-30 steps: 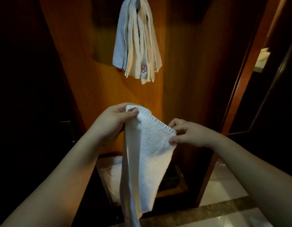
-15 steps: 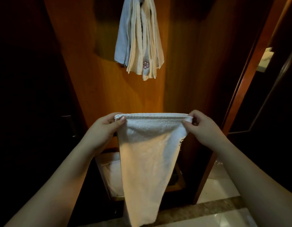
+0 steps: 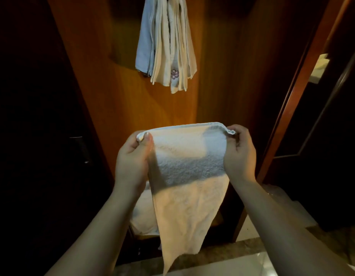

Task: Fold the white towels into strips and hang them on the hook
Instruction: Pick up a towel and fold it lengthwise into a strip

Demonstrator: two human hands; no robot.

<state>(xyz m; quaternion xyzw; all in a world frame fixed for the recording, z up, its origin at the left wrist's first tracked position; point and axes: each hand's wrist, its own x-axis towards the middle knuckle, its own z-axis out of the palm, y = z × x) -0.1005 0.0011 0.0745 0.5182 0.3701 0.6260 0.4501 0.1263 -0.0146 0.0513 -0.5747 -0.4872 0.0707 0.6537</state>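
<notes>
From the head view, your left hand [image 3: 132,158] and right hand [image 3: 239,154] each pinch a top corner of the towel [image 3: 187,176], so the hem is stretched level and the rest hangs free in front of the wood panel [image 3: 112,96], ready for folding lengthwise; folded towels [image 3: 166,42] hang above you, their hook out of sight

Two bare forearms enter from bottom edge, no sleeves visible up to frame limit. Left hand [image 3: 132,162] and right hand [image 3: 239,154] ungloved; no rings, watch or bracelet seen. Short, unpainted thumbnail shows on left hand.
</notes>
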